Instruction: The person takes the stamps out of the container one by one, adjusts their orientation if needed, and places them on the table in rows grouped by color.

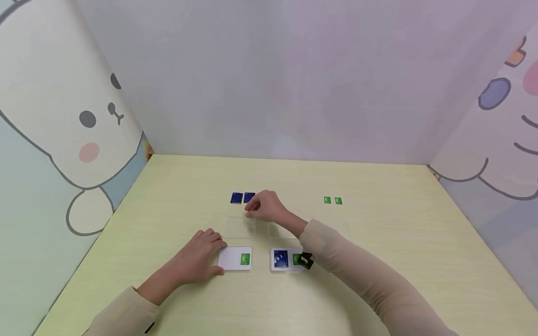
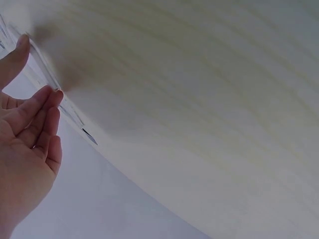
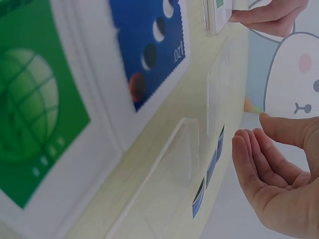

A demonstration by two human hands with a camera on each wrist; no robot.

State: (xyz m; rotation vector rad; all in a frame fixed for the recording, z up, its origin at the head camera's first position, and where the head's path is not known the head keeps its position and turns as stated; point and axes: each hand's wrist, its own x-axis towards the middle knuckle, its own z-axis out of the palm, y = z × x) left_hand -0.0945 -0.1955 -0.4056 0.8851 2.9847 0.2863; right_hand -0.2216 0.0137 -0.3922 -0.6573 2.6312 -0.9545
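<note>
My left hand [image 1: 197,259] holds the left end of a white card [image 1: 230,259] bearing a green stamp [image 1: 245,259], with the thumb at its near edge and fingers at its far edge. My right hand [image 1: 265,206] is over the table beside two dark blue stamps [image 1: 237,198]. In the right wrist view its fingers are loosely bent, thumb apart, and nothing shows between them. Under the right forearm lies a second white card [image 1: 292,268] with a blue moon-phase stamp [image 1: 280,259] and a green stamp [image 3: 30,99], partly covered by a black tag on the sleeve.
Clear plastic rectangles [image 1: 239,227] lie between the cards and the blue stamps; the right one is partly hidden by the right wrist. Two small green stamps [image 1: 327,199] lie farther right. A pale wall [image 1: 269,93] closes off the table's [image 1: 168,186] back, with cartoon-printed panels at both sides.
</note>
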